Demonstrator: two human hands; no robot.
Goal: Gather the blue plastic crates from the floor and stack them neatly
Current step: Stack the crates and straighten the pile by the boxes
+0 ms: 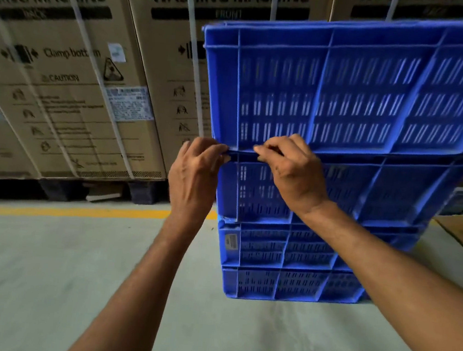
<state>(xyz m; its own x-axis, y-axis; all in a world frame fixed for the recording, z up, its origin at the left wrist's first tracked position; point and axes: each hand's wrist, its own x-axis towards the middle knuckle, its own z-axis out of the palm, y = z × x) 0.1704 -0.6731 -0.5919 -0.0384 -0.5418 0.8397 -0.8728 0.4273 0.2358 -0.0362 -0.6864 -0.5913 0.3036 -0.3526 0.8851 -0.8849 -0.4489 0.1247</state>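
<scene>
Washer cartons (72, 73), yellow floor line (78, 212)

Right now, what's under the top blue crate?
Under the top crate sit three more blue crates, stacked on the floor. The left hand and right hand grip the rim of the second crate. Their insides are covered.

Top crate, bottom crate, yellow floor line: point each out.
top crate (348, 82): head view, slotted side wall.
bottom crate (298, 286): head view, slotted side wall.
yellow floor line (78, 212): head view, middle of the stripe.
</scene>
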